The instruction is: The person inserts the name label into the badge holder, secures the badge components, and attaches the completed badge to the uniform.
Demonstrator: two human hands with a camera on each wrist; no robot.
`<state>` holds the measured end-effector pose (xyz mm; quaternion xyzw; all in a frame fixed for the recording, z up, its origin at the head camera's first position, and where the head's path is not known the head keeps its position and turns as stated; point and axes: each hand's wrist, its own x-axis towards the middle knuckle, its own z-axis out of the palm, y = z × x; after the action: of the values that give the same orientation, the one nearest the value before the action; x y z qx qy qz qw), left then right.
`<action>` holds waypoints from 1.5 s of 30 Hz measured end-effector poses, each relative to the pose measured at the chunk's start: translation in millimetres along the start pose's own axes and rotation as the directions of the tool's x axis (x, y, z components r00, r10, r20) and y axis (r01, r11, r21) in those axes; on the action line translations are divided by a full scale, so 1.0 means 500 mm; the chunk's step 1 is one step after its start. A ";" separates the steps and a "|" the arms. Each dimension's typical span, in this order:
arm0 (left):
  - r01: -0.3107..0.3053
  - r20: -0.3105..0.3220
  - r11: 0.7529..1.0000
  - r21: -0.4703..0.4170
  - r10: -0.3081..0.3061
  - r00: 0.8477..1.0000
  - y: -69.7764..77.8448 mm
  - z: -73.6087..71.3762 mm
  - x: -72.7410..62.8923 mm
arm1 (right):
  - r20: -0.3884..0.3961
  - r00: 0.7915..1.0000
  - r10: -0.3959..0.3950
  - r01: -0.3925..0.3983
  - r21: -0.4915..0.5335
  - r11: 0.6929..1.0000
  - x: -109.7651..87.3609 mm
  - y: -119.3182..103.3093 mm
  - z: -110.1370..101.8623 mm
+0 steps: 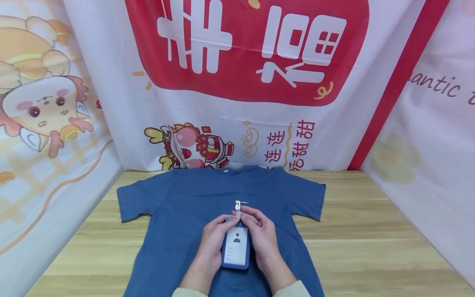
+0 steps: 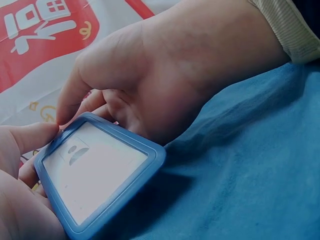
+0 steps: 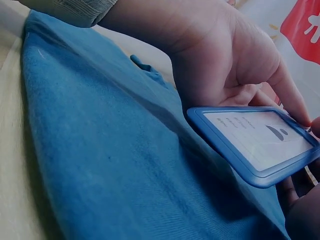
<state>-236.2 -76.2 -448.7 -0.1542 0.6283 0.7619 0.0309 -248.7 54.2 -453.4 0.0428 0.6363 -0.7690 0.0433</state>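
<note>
A blue-framed ID badge [image 1: 236, 247] with a white card and a dark person icon is held above a blue T-shirt [image 1: 178, 206]. My left hand [image 1: 214, 241] grips the badge by its upper left edge, thumb on the front. At the badge's top, my right hand [image 1: 264, 235] pinches the short strap below a shiny metal clip [image 1: 238, 205], which sticks up past the fingertips. In the left wrist view the badge [image 2: 100, 170] is tilted, with both thumbs meeting at its top end. Fingers behind the badge are partly hidden in the right wrist view.
The T-shirt lies spread on a wood-grain table [image 1: 371, 247], its collar toward the back. A white cloth backdrop [image 1: 230, 111] with red print hangs behind the table, and printed cloths stand at the left and right sides.
</note>
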 end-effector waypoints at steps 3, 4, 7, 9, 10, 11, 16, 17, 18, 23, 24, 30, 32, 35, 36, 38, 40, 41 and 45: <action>-0.004 -0.002 1.000 0.014 0.004 1.000 0.000 -0.001 0.002 | -0.007 1.000 -0.009 0.009 -0.018 1.000 0.003 0.002 0.000; -0.005 -0.002 1.000 0.017 0.005 1.000 0.000 -0.001 0.003 | -0.008 1.000 -0.012 0.011 -0.019 1.000 0.004 0.003 -0.001; -0.011 0.006 1.000 0.021 0.010 1.000 0.000 -0.001 0.005 | -0.005 1.000 -0.019 0.018 -0.015 1.000 0.007 0.006 -0.002; -0.011 0.014 1.000 0.017 0.011 1.000 0.000 -0.001 0.005 | -0.002 1.000 -0.019 0.019 -0.012 1.000 0.008 0.007 -0.003; -0.011 0.016 1.000 0.014 0.010 1.000 0.000 -0.002 0.004 | 0.000 1.000 -0.016 0.016 -0.011 1.000 0.008 0.008 -0.002; -0.011 0.017 1.000 0.012 0.011 1.000 0.000 -0.003 0.004 | 0.001 1.000 -0.012 0.012 -0.011 1.000 0.008 0.009 -0.002; -0.015 0.016 1.000 0.013 0.015 1.000 -0.005 -0.008 0.000 | -0.005 1.000 0.001 -0.001 -0.015 1.000 0.004 0.013 0.000; -0.018 0.018 1.000 0.016 0.017 1.000 -0.007 -0.007 -0.001 | -0.003 1.000 0.002 -0.003 -0.009 1.000 0.003 0.015 -0.001; -0.019 0.020 1.000 0.021 0.018 1.000 -0.010 -0.008 -0.003 | -0.002 1.000 0.005 -0.005 -0.004 1.000 0.001 0.017 -0.002; -0.029 0.038 0.999 0.039 0.028 0.999 -0.020 -0.013 -0.007 | 0.009 1.000 0.019 -0.020 0.025 0.999 -0.004 0.027 -0.005; -0.032 0.042 0.999 0.040 0.031 0.999 -0.020 -0.013 -0.006 | 0.008 1.000 0.017 -0.018 0.026 1.000 -0.004 0.027 -0.005; -0.055 0.064 0.998 0.035 0.053 0.997 -0.015 -0.010 0.003 | -0.014 1.000 -0.007 0.008 0.007 1.000 0.007 0.021 -0.003; -0.060 0.077 0.998 0.034 0.057 0.995 -0.014 -0.009 0.002 | -0.031 1.000 -0.004 0.005 0.009 1.000 0.009 0.019 -0.002; -0.075 0.100 0.997 0.030 0.072 0.992 -0.014 -0.010 -0.001 | -0.084 0.996 0.008 -0.009 -0.007 1.000 0.012 0.018 -0.001; -0.081 0.108 0.996 0.028 0.077 0.991 -0.014 -0.011 -0.002 | -0.104 0.995 0.012 -0.014 -0.016 1.000 0.012 0.017 -0.001; -0.091 0.120 0.996 0.024 0.088 0.989 -0.014 -0.011 -0.003 | -0.134 0.991 0.018 -0.023 -0.038 0.999 0.014 0.017 -0.002; -0.097 0.127 0.995 0.021 0.094 0.987 -0.013 -0.012 -0.003 | -0.147 0.989 0.024 -0.033 -0.062 0.998 0.015 0.015 -0.002; -0.099 0.129 0.995 0.022 0.095 0.987 -0.014 -0.012 -0.003 | -0.143 0.989 0.027 -0.037 -0.070 0.997 0.015 0.015 -0.003; -0.097 0.117 0.994 0.043 0.091 0.989 -0.016 -0.013 -0.001 | -0.130 0.991 0.023 -0.037 -0.106 0.994 0.015 0.017 -0.002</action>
<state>-232.4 -80.5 -457.3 -0.0796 0.6503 0.7547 0.0349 -255.0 53.8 -462.5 0.0994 0.6778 -0.7283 0.0158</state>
